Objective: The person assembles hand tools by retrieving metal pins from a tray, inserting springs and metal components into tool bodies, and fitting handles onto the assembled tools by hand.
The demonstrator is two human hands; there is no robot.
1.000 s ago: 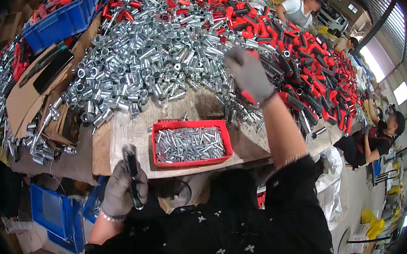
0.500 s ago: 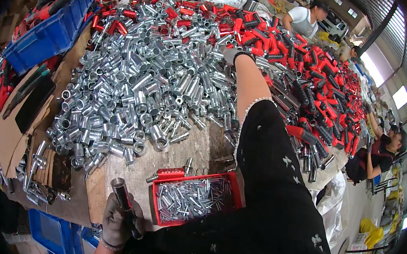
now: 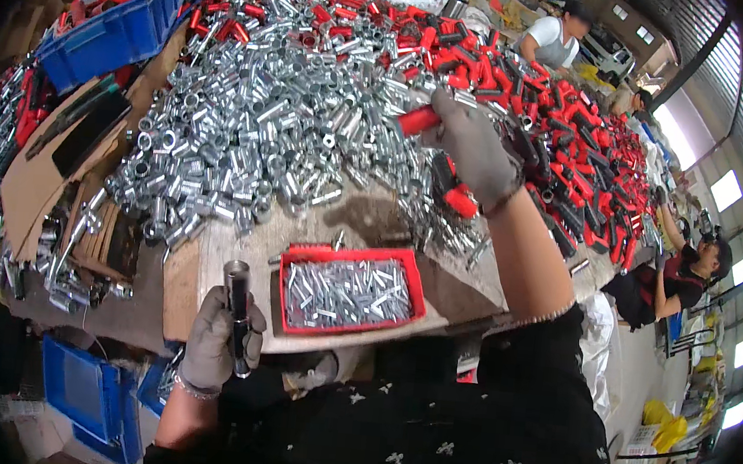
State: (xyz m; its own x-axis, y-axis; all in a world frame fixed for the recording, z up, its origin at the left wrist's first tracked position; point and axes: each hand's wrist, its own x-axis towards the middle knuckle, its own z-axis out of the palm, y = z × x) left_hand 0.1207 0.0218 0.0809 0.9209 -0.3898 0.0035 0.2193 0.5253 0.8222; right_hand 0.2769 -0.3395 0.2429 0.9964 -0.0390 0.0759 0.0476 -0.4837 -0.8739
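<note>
My gloved left hand (image 3: 210, 346) is closed around a dark metal tube (image 3: 239, 291), held upright near the table's front edge with its open end up. My gloved right hand (image 3: 479, 157) is raised over the heap, its fingers closed on a red cylindrical sleeve (image 3: 417, 121). Below that hand lie black-and-red tool handles (image 3: 459, 202). Between my two hands stands a red tray (image 3: 421, 301) of small silver pins (image 3: 348, 291). Shiny metal sockets (image 3: 247, 131) are heaped across the table beyond it.
Red and black handles (image 3: 575, 162) spread along the right. A blue crate (image 3: 103, 50) stands at the far left above cardboard (image 3: 37, 173). Blue bins (image 3: 88, 393) sit below the table edge. A person in a white top (image 3: 551, 42) and another in dark clothes (image 3: 661, 291) work nearby.
My right hand has come back from the heap toward me and now shows a red sleeve in its fingers. The left hand still holds the tube, now more upright. The view has shifted.
</note>
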